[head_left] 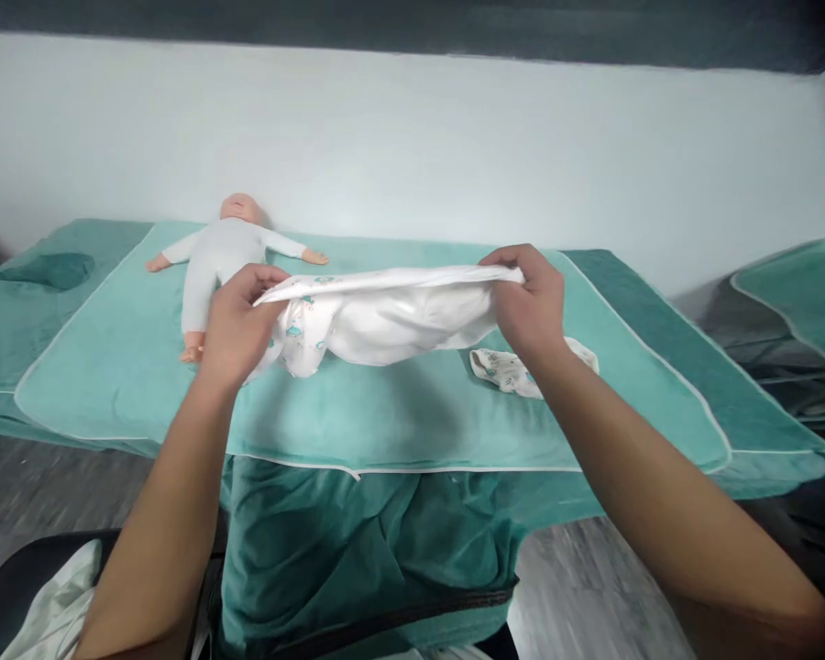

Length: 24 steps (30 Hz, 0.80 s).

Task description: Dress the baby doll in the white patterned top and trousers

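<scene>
A white baby garment (405, 316) with small teal prints is stretched level above the green bed, its lower part sagging in folds. My left hand (244, 316) pinches the left end of its upper edge, and my right hand (531, 298) grips the right end. Behind my left hand a baby doll (220, 247) in a white suit lies on its back, arms spread. Beneath my right hand and forearm lies a small printed cloth piece (505, 371), partly hidden; its exact kind cannot be made out.
A light green cover (357, 431) with white piping lies over the bed. At the far left is a dark green folded cloth (48, 270). A white wall stands behind. White fabric (55, 605) rests on a black chair (4, 577) at lower left. Another green-covered surface (808, 293) is at right.
</scene>
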Motion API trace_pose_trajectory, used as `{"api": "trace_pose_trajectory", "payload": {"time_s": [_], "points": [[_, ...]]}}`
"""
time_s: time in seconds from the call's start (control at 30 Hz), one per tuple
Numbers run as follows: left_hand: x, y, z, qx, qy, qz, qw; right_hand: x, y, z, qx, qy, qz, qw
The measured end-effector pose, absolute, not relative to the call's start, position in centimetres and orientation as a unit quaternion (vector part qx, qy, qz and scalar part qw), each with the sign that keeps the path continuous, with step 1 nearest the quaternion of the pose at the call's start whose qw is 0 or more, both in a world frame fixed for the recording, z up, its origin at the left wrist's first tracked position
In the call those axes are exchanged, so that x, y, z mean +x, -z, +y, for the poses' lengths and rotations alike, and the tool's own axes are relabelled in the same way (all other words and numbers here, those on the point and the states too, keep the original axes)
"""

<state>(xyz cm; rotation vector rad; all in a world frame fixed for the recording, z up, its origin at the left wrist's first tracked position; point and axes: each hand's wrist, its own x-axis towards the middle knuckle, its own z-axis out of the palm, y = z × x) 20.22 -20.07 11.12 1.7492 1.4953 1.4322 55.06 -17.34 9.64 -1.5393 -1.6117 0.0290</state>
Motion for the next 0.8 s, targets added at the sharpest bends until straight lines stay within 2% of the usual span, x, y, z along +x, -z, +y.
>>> {"api": "trace_pose_trajectory", "payload": {"time_s": [0.07,0.2,0.27,0.33,0.47,0.5,0.6,0.67,0.8], "points": [[19.9,-11.1,-19.3,0.618,-0.493,0.551,0.267,55.6,-9.9,-16.5,-0.645,-0.005,-0.652,0.399],[19.1,-9.4,-15.4,0.606,-0.394,0.607,0.331,55.9,-9.3,-12.9,-0.706,-0.026,-0.667,0.237],[18.8,-7.9,-12.9,0.601,-0.355,0.640,0.322,55.4,-8.4,-10.5,-0.718,-0.032,-0.675,0.167],[18.9,-6.2,-10.7,0.599,-0.347,0.674,0.259,54.2,-7.0,-8.6,-0.716,-0.021,-0.687,0.128],[21.6,-2.3,-9.6,0.648,-0.331,0.685,0.007,49.6,-3.1,-7.9,-0.634,0.065,-0.758,0.140],[22.8,-1.2,-10.0,0.693,-0.311,0.650,-0.018,48.2,-1.9,-8.2,-0.590,0.055,-0.793,0.144],[26.5,2.3,-11.7,0.799,-0.240,0.549,0.038,44.8,2.0,-8.9,-0.528,-0.040,-0.834,0.152],[28.4,4.4,-12.2,0.803,-0.197,0.559,0.068,43.5,4.2,-8.6,-0.553,-0.069,-0.813,0.170],[28.8,6.0,-10.7,0.768,-0.146,0.622,0.039,43.2,6.2,-6.9,-0.615,-0.065,-0.766,0.177]]}}
